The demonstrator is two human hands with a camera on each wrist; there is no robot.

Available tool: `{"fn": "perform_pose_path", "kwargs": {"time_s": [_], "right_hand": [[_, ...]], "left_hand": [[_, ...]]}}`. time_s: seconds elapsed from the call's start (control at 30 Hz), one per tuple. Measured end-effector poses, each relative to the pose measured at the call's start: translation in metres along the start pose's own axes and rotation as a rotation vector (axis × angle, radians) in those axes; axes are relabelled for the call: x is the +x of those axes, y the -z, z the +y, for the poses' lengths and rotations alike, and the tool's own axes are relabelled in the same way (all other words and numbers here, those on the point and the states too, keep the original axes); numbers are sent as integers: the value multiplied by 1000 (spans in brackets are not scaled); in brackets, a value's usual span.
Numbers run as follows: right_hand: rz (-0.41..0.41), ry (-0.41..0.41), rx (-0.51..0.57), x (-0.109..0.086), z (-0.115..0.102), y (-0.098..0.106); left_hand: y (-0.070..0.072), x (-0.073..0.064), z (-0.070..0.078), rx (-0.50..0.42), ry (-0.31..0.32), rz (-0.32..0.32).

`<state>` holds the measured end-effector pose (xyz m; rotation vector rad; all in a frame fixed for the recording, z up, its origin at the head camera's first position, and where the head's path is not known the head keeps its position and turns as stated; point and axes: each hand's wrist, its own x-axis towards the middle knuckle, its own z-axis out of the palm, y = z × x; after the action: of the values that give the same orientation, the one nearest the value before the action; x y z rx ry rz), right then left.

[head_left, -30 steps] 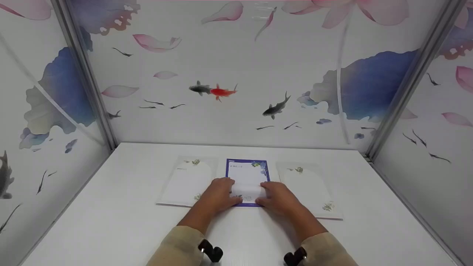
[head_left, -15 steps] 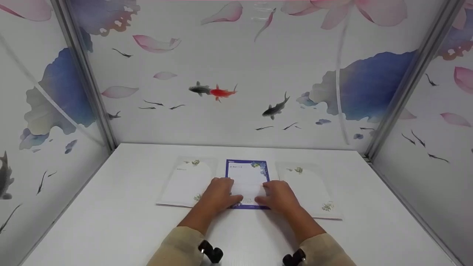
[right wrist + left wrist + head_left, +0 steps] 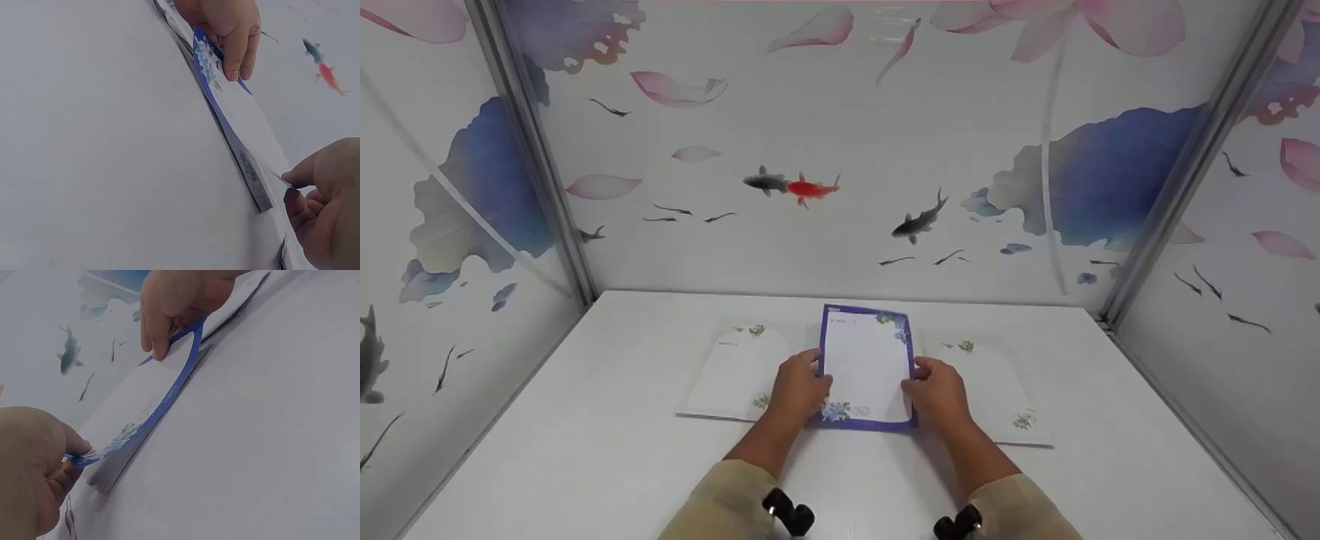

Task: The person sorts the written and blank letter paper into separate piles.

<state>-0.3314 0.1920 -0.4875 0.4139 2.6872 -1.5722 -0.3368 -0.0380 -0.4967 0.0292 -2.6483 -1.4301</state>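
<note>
Both hands hold a white sheet of paper with a blue border and blue printed flowers, raised and slightly bowed. My left hand pinches its left edge, thumb on top and fingers beneath. On the opposite edge, my right hand has the same kind of pinch, seen closely in the right wrist view. Below the sheet, a paper stack with a flower print shows its near edge; most of it is covered.
A paper stack with green flower prints lies to the left, and a similar stack to the right. All lie on a white table. Behind stands a white panel painted with fish and petals.
The blue-bordered sheet lay low with a bulge across its lower half, which then flattened. Now it is lifted off the surface, and the hands have moved slightly apart along its sides.
</note>
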Motion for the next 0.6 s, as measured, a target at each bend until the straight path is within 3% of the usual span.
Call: {"fn": "perform_pose_path", "kwargs": {"time_s": [0.33, 0.5, 0.6], "right_hand": [[-33, -70, 135, -2, -8, -6], [-125, -62, 267, -6, -14, -15], [-197, -30, 295, -9, -21, -23]], "left_hand": [[8, 5, -3, -62, 80, 1], [23, 10, -10, -80, 83, 38], [36, 12, -15, -88, 97, 61]]}}
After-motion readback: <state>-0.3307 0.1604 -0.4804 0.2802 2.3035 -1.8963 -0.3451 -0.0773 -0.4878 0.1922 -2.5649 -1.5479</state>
